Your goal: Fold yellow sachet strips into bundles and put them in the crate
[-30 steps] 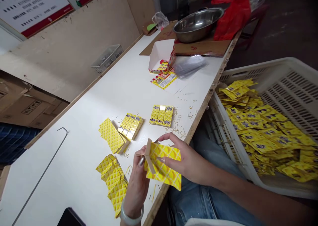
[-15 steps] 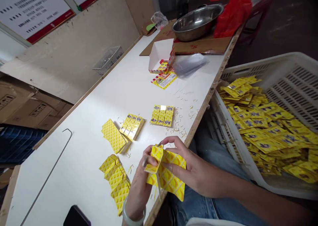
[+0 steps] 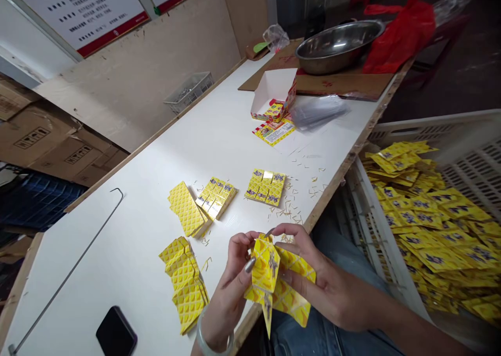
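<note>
A yellow card (image 3: 264,270) is held above the table's (image 3: 188,142) near edge, pinched by the left hand (image 3: 235,280) and the right hand (image 3: 326,280), apparently so that its folded sections are steadied from both sides. The card lies between the hands: a raised section is gripped by the left thumb and fingers, while the wider section is clamped under the right thumb. A fanned stack (image 3: 183,280) is laid beside the left hand, presumably for easy reach.
</note>
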A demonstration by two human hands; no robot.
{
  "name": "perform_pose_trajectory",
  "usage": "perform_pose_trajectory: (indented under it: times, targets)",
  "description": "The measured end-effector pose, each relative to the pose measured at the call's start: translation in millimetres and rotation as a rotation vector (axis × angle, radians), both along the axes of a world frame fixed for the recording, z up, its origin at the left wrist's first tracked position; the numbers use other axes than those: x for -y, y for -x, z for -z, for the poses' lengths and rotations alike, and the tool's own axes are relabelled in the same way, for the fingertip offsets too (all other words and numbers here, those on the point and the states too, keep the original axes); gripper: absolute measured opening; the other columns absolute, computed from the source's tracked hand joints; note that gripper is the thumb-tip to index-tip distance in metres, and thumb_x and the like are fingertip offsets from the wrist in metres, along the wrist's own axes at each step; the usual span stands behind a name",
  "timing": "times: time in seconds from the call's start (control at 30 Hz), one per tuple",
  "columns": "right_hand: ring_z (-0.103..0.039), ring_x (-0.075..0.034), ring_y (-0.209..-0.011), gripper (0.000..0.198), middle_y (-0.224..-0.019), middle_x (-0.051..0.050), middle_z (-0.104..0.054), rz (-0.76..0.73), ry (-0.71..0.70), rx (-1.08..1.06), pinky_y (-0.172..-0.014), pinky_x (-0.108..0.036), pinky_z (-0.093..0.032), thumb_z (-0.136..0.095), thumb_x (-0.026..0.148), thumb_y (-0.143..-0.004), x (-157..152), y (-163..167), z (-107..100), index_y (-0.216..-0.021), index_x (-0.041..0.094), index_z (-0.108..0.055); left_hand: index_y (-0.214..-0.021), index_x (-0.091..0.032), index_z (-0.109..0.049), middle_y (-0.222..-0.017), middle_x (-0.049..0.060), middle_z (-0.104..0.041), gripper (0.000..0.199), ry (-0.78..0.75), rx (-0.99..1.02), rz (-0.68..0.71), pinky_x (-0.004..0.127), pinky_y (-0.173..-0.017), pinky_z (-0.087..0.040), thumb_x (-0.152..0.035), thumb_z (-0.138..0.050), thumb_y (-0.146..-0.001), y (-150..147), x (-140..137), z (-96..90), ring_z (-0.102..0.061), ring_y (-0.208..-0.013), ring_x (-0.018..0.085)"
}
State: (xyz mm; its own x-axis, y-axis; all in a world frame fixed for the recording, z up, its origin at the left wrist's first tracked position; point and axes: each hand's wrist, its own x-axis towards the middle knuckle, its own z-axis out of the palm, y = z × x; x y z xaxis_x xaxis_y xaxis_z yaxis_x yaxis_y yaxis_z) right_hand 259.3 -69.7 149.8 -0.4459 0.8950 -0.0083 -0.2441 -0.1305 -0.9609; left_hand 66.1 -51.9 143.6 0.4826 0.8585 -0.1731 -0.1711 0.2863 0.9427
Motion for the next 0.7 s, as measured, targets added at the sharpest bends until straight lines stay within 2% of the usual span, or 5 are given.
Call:
perform_pose_trajectory:
  times: [0.17, 0.27, 0.43, 0.6, 0.7]
  targets:
    - [-0.059, -0.021, -0.099, 0.061, -0.119, -0.006, -0.054, 0.009, 0.270, -0.292, -0.084, -0.037, -0.047, -0.060, 0.036, -0.081, -6, 9, 20, -0.128, 0.031, -0.021, -0.118, -0.028, -0.037, -0.127, 0.007, -0.036, 0.029, -0.339, -0.312, -0.111, 0.036, -0.103, -0.037, -0.032, -0.045, -0.090, -3, -7, 13.5, -0.037, -0.123, 0.021]
    - [-0.059, -0.021, -0.101, 0.049, -0.119, -0.005, -0.054, 0.078, 0.397, -0.396, -0.083, -0.036, -0.048, -0.051, 0.046, -0.085, -7, 20, 35, -0.124, 0.031, -0.025, -0.123, -0.027, -0.031, -0.130, 0.009, -0.033, 0.039, -0.529, -0.548, -0.231, 0.040, -0.107, -0.031, -0.026, -0.048, -0.088, -10, -5, 22.6, -0.032, -0.127, 0.022]
    - [-0.055, -0.018, -0.107, 0.046, -0.121, -0.005, -0.054, 0.342, 0.201, -0.187, -0.094, -0.033, -0.042, -0.052, 0.037, -0.088, -4, 29, 49, -0.127, 0.030, -0.029, -0.137, -0.025, -0.016, -0.137, 0.014, -0.028, 0.067, -0.715, -0.716, -0.322, 0.044, -0.105, -0.035, -0.020, -0.055, -0.083, -22, 12, 31.1, -0.031, -0.129, 0.025]
    - [-0.060, -0.018, -0.092, 0.055, -0.110, -0.006, -0.058, 0.268, 0.074, -0.093, -0.084, -0.033, -0.047, -0.050, 0.034, -0.088, -2, 10, 45, -0.134, 0.029, -0.021, -0.142, -0.030, -0.008, -0.149, 0.011, -0.011, 0.082, -0.697, -0.653, -0.391, 0.048, -0.110, -0.027, -0.029, -0.062, -0.080, -10, 4, 17.7, -0.022, -0.136, 0.028]
    - [-0.060, -0.016, -0.079, 0.057, -0.093, -0.003, -0.059, 0.137, 0.046, -0.083, -0.072, -0.030, -0.048, -0.049, 0.035, -0.088, -10, -6, 44, -0.135, 0.026, -0.018, -0.141, -0.037, -0.011, -0.153, 0.005, -0.006, 0.076, -0.453, -0.479, -0.284, 0.047, -0.109, -0.028, -0.041, -0.058, -0.081, 16, -16, 12.5, -0.019, -0.138, 0.028]
